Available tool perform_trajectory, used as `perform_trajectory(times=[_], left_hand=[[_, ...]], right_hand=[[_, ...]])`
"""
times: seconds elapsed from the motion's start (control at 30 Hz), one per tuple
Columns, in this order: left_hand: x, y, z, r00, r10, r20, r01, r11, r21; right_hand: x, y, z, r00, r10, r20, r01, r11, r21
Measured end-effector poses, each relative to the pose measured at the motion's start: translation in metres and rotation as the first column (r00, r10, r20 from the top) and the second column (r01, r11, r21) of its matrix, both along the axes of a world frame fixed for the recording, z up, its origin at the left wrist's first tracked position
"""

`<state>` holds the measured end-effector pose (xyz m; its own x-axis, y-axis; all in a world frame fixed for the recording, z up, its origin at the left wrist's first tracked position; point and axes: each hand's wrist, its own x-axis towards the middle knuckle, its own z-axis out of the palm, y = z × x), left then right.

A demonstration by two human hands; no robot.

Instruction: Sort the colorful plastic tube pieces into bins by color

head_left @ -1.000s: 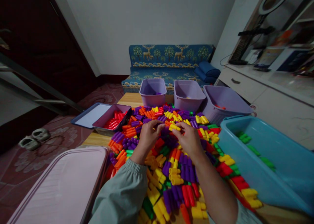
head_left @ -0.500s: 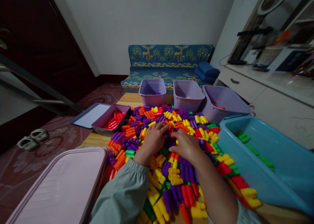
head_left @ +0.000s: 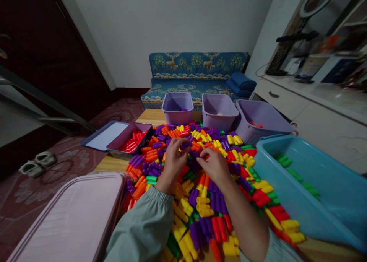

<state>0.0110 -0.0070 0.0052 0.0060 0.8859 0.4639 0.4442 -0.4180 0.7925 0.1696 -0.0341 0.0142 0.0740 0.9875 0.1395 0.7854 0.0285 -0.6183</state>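
A spread of plastic building pieces in red, yellow, green, orange and purple covers the tabletop; they look like short joined tubes. Over its middle, my left hand is closed, thumb and fingers curled round a purple building piece. Close on its right, my right hand has its fingertips pinched together. Whatever lies between those fingertips is too small and dark to make out. A dark purple piece shows in the narrow gap between the two hands.
Purple bins stand along the table's far edge, each with a few pieces inside. The blue tub at right holds green pieces. At left are an opened tin of red pieces and a pink lid. A patterned sofa is behind.
Both hands have risen slightly from the pile, and their fingers have drawn in. The left hand now holds a purple piece; the right fingertips have come together.
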Motion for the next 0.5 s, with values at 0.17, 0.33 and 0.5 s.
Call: perform_trajectory(times=[0.17,0.33,0.5], left_hand=[[0.002,0.004,0.002,0.827,0.040,0.560,0.192,0.917,-0.350],[0.000,0.003,0.004,0.739,0.114,0.665,0.242,0.875,-0.418],[-0.001,0.006,0.002,0.780,0.090,0.619,0.167,0.923,-0.345]], right_hand=[[0.002,0.003,-0.008,0.975,-0.008,-0.223,0.029,0.996,0.089],[-0.002,-0.001,-0.008,0.963,0.268,0.000,-0.264,0.949,0.169],[-0.010,-0.007,-0.011,0.840,0.474,0.263,-0.505,0.861,0.064]])
